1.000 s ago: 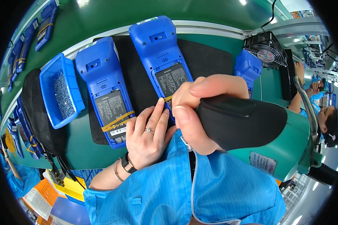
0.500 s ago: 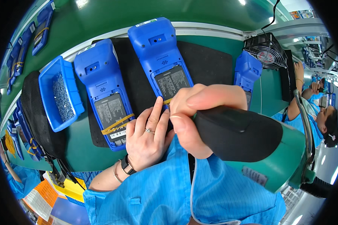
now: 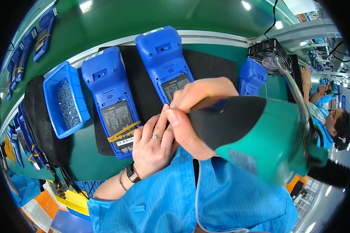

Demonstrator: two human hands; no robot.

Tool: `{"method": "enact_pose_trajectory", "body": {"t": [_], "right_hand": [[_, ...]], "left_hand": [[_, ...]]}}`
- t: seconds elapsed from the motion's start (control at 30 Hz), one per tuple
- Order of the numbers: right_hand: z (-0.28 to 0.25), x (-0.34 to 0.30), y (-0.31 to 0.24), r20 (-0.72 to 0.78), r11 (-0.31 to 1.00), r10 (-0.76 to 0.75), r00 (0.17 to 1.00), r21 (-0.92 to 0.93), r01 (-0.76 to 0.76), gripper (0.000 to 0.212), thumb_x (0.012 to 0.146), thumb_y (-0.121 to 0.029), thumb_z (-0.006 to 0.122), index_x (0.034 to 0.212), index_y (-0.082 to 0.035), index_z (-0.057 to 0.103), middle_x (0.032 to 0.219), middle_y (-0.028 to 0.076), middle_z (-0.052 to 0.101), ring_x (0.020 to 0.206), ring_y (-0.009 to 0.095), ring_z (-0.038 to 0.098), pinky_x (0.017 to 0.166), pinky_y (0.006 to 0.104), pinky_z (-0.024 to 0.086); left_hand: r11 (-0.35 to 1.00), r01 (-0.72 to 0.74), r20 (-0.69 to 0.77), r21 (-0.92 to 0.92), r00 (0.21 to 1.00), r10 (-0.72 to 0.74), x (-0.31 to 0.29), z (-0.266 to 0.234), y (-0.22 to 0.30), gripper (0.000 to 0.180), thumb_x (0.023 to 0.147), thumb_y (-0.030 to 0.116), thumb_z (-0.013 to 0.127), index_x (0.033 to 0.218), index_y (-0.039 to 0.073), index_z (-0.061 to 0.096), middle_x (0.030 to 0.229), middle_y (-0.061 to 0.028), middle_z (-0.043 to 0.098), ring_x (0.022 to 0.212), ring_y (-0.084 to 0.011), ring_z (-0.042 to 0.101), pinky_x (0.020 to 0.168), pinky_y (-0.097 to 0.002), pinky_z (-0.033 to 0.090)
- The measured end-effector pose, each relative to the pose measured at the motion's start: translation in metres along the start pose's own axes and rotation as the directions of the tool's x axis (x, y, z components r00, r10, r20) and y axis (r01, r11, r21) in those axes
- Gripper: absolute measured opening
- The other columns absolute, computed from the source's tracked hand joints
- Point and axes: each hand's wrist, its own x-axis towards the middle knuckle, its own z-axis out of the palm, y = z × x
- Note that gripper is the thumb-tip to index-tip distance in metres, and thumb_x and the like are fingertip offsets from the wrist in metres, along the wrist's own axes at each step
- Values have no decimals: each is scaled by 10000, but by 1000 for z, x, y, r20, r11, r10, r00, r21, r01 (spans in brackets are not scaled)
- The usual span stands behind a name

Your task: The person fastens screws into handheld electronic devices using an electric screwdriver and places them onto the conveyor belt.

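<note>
My right hand (image 3: 200, 99) is closed round the black front of a green electric screwdriver (image 3: 262, 130), which lies across the right of the view. Its tip is hidden by my fingers. Beneath my hands lies a blue handheld terminal (image 3: 159, 50), back up with its battery showing; its lower end is covered. My left hand (image 3: 153, 145) rests there with fingers stretched out, the index fingertip close to my right fingers. Left of it lies a second blue handheld terminal (image 3: 105, 75), with yellow rubber bands (image 3: 123, 132) round its lower end.
A blue bin (image 3: 79, 95) of small screws stands at the left beside a black mesh bag (image 3: 41, 112). Another blue terminal (image 3: 252, 77) and a fan (image 3: 270, 58) are at the right. Under the terminals is a black mat (image 3: 214, 64). Beyond the fan sits a co-worker (image 3: 322, 124).
The screwdriver and my right hand have shifted left and turned slightly, nearer my left hand. The terminals sit slightly lower in the view. My left hand has barely moved.
</note>
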Motion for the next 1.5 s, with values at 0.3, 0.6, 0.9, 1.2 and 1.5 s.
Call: {"method": "enact_pose_trajectory", "body": {"t": [0.3, 0.6, 0.9, 1.2, 1.5], "right_hand": [[1, -3, -33, -147, 947, 206, 967, -221, -235, 381, 821, 149, 523, 1126, -40, 396, 747, 82, 558, 610, 147, 550, 589, 310, 473], [-8, -32, -52, -230, 959, 246, 941, -85, -272, 313, 797, 124, 586, 1050, -18, 469, 832, 84, 565, 642, 138, 569, 609, 282, 483], [4, -42, -50, -308, 957, 290, 906, 66, -284, 238, 771, 95, 658, 964, 6, 550, 926, 85, 574, 678, 127, 591, 631, 250, 494], [7, -53, -51, -352, 930, 359, 864, 214, -299, 169, 744, 66, 729, 878, 30, 632, 1021, 87, 582, 714, 117, 612, 653, 218, 506], [-4, -44, -39, -125, 987, 152, 980, -33, -157, 325, 795, 101, 637, 1048, -25, 477, 813, 82, 575, 613, 136, 557, 565, 278, 469]], "left_hand": [[999, 12, 12, 35, 1000, -13, -1, -5, 4, 348, 778, 287, 732, 1023, 49, 661, 1284, -159, 603, 993, -249, 621, 753, -336, 454], [999, 33, 35, 17, 999, -34, -2, -2, 5, 378, 732, 249, 770, 1023, 38, 652, 1321, -157, 578, 1004, -252, 612, 768, -336, 451], [999, 5, 16, 51, 1000, -6, -4, 1, 1, 370, 731, 252, 776, 1020, 57, 653, 1326, -149, 576, 999, -238, 614, 765, -333, 451], [1000, 11, 32, 27, 999, -12, -5, -2, 1, 375, 736, 254, 773, 1028, 52, 653, 1327, -157, 573, 996, -245, 615, 759, -334, 455], [1000, 16, 42, 16, 999, -17, -3, -4, 1, 372, 735, 250, 771, 1028, 51, 655, 1325, -157, 574, 994, -245, 616, 751, -331, 453]]}}
